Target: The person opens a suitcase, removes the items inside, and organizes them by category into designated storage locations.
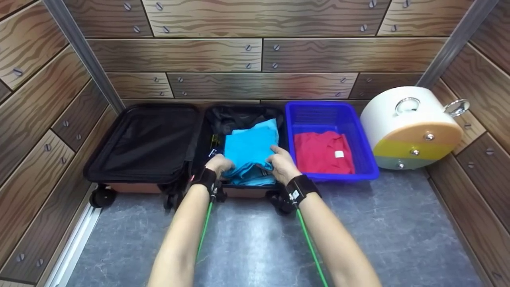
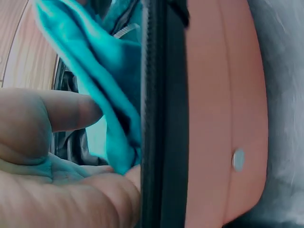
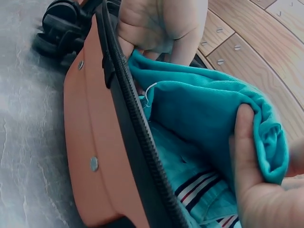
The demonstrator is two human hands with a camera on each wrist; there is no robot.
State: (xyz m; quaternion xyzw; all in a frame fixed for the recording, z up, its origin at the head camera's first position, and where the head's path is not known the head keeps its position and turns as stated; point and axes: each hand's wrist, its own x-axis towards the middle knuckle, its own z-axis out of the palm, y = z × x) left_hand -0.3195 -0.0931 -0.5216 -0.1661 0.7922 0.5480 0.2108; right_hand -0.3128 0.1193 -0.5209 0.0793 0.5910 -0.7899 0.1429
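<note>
**Both hands on the teal garment in the open suitcase**

The left hand (image 1: 218, 164) and right hand (image 1: 281, 163) each pinch a near corner of the teal garment (image 1: 250, 149), thumbs curled over bunched cloth. The garment lies between them, inside the suitcase (image 1: 143, 181), just past its orange near wall. Beyond the right hand's outer side, a blue basket (image 1: 368, 161) holds a red garment (image 1: 322, 152).

turquoise shirt (image 1: 250, 145) | red shirt (image 1: 322, 152) | blue basket (image 1: 360, 143) | orange suitcase (image 3: 90, 142), black lining
</note>
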